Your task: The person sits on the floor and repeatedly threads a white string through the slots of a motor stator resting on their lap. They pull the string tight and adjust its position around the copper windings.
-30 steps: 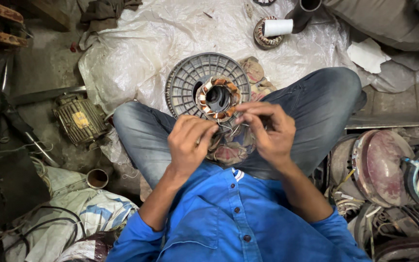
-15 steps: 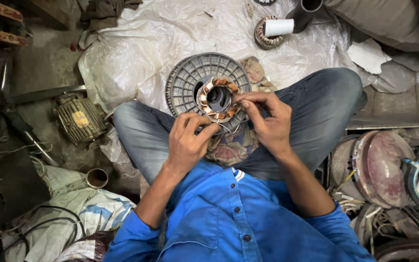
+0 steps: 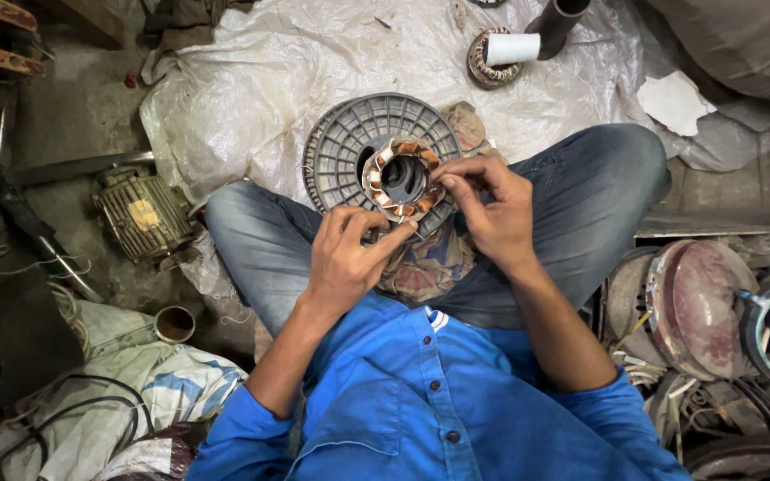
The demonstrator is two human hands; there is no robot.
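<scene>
stator (image 3: 401,178) between both hands' fingers (image 3: 456,183)

Matt grey ribbed plastic disc (image 3: 349,147)

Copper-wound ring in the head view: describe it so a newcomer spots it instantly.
Start at the round grey ribbed disc in front of the seated person's crossed legs. The copper-wound ring sits at its centre, with the left hand and right hand at its edge. Only it shows orange coils with white strips.

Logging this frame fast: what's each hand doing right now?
Left hand: closed, pinching the stator at its lower edge.
Right hand: closed, fingertips pinching the stator's right rim.
</scene>
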